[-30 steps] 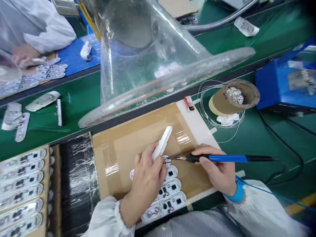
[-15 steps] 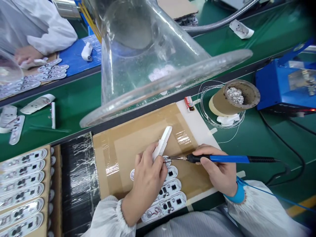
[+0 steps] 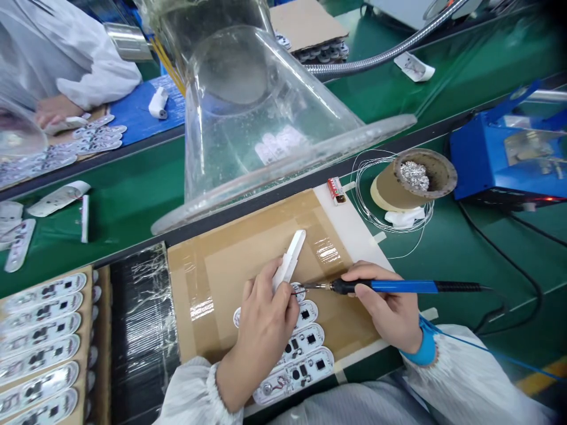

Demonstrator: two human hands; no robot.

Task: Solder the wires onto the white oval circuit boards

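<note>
In my right hand [image 3: 392,313], gripped like a pen, is a soldering iron [image 3: 403,286] with a blue handle. Its metal tip points left and meets the top circuit board [image 3: 299,290], close to my left fingertips. My left hand [image 3: 266,324] is closed around a narrow white plastic piece [image 3: 290,257] that sticks up past the fingers. A thin dark wire seems to show at the thumb, though the fingers hide most of it. Several white oval circuit boards [image 3: 305,340] lie in a column on the cardboard [image 3: 248,227], partly under my left hand.
Left, more boards [image 3: 42,357] lie in rows on stacked cardboard. A clear fume hood [image 3: 266,171] hangs over the back edge. Solder wire [image 3: 361,189] surrounds a brown tip-cleaning pot [image 3: 390,183] beside a blue soldering station [image 3: 482,159]. A co-worker's hand [image 3: 57,110] rests across the bench.
The camera view has shifted slightly, so the background sits lower and the items on the right lie further left. Both hands keep nearly the same pose, with the iron's tip still at the top board.
</note>
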